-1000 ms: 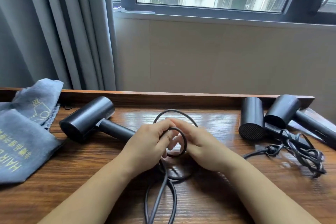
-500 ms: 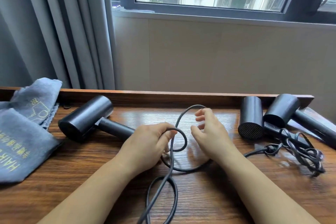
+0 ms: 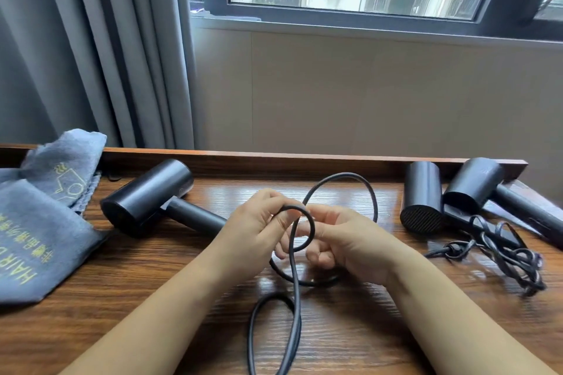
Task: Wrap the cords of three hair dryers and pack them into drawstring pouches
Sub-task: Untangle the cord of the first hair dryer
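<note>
A black hair dryer [image 3: 149,196] lies on its side at the table's left, its handle pointing toward my hands. Its black cord [image 3: 295,268] loops over the table middle and runs off the front edge. My left hand [image 3: 259,228] grips small coils of that cord. My right hand [image 3: 344,240] pinches the cord beside it, with a larger loop arching behind. Two more black hair dryers [image 3: 422,196] [image 3: 475,184] lie at the back right, with their tangled cords [image 3: 502,250] in front. Grey drawstring pouches [image 3: 39,222] with yellow print lie at the far left.
The wooden table [image 3: 365,329] has a raised back ledge against a beige wall under a window. Grey curtains [image 3: 91,49] hang at the back left. Bare wood shows at the front left and front right.
My right hand has come back from the far side of the loop to the coil beside my left hand. A new large loop arches behind both hands.
</note>
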The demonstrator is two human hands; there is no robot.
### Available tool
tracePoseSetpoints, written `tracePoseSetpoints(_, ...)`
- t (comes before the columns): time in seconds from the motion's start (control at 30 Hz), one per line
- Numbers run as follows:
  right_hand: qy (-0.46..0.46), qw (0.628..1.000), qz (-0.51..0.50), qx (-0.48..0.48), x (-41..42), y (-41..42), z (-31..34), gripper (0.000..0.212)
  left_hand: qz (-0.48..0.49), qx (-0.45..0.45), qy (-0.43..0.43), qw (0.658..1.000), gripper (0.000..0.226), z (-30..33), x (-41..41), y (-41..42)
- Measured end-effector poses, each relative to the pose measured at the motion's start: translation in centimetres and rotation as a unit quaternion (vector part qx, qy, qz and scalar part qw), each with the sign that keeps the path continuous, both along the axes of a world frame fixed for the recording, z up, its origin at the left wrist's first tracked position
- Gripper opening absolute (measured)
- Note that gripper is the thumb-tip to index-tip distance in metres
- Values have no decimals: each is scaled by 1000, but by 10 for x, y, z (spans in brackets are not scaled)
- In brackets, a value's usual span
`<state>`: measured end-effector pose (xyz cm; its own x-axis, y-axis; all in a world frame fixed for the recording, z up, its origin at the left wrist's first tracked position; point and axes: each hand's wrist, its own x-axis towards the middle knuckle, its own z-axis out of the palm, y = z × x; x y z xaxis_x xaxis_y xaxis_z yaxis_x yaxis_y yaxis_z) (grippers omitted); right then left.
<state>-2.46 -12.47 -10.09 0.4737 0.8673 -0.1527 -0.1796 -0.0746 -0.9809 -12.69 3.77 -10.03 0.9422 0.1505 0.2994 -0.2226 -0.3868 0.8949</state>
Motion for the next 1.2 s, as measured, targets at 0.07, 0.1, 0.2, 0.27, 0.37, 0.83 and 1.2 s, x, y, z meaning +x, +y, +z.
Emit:
tracePoseSetpoints(0.07, -15, 1000, 6, -26, -3, 1, -1, 20, 7, 64, -16, 998, 23, 0, -2, 0)
tracePoseSetpoints(0.1, -29, 999, 7, -37, -4, 2, -2, 19, 8, 98, -23, 995, 24, 0, -3, -1)
tracePoseSetpoints(0.2, -34, 999, -15, -37, -6, 4, -2, 11, -6, 120, -25, 992, 25, 3, -4, -3)
tracePoseSetpoints(0.27, 14, 996, -85, -17, -5, 7, 3, 12, -25, 103, -23, 994, 26, 2, -4, -3)
tracePoseSetpoints(0.37, 128, 954, -263, 65, 7, 7, 10, 17, -65, 57, 1, 996, 26, 1, -4, -4)
tracePoseSetpoints(0.83, 248, 867, -389, 190, 33, -5, 8, 33, -103, -115, 3, 988, 29, 14, -9, -5)
tracePoseSetpoints(1.2, -311, 862, -385, -106, 7, -5, 7, 30, 5, -168, -13, 986, 27, 7, -3, -1)
